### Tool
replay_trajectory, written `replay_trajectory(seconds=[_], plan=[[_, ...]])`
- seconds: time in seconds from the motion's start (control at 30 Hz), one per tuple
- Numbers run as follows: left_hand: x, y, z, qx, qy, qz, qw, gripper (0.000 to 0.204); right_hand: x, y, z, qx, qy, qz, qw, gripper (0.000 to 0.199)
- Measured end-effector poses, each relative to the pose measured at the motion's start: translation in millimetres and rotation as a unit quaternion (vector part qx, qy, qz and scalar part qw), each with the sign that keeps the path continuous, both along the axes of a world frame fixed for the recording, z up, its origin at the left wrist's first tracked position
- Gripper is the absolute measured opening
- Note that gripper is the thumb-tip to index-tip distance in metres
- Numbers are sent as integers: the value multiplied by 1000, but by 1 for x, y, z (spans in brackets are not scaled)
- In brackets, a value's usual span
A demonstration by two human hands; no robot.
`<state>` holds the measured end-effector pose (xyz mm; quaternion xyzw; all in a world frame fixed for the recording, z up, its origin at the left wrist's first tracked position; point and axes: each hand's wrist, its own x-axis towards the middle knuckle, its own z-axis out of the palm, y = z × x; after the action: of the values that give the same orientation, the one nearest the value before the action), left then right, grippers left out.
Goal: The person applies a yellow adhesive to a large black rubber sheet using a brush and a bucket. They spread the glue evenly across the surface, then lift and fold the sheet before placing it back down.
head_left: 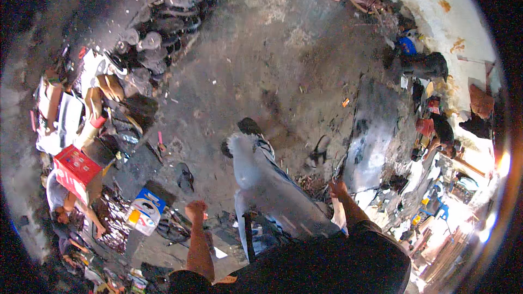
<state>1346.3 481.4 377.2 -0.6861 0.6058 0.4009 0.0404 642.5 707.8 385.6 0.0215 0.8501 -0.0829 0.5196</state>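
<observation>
My left hand (196, 210) is closed in a fist to the left of my legs. A small reddish spot shows at its edge, but what it holds, if anything, is too small to name. On the right, my right hand (338, 189) is closed around something thin and dark that points away from me. Just beyond that hand lies a dark, shiny flat sheet (373, 130); whether the two touch I cannot tell. Between my hands stretches my leg in greyish-blue trousers (283, 196), with a dark shoe (249, 126) at its far end.
Left, a red box (78, 166) and a blue-and-white box (146, 210) stand near another person's arm (93, 220). Rows of dark shoe-like items (180, 8) lie far left. A dark sandal (185, 177) rests on the stained floor (256, 60). Clutter lines the pale wall (452, 16).
</observation>
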Motion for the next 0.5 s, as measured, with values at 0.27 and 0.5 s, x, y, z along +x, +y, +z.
replay_trajectory(seconds=[0.27,0.5], plan=[[-30,1,156,-85,-78,269,956,39,17,-66,43,-33,14,539,842,47],[-2,50,196,-96,165,590,784,51,-26,-163,99,18,88,755,650,47]])
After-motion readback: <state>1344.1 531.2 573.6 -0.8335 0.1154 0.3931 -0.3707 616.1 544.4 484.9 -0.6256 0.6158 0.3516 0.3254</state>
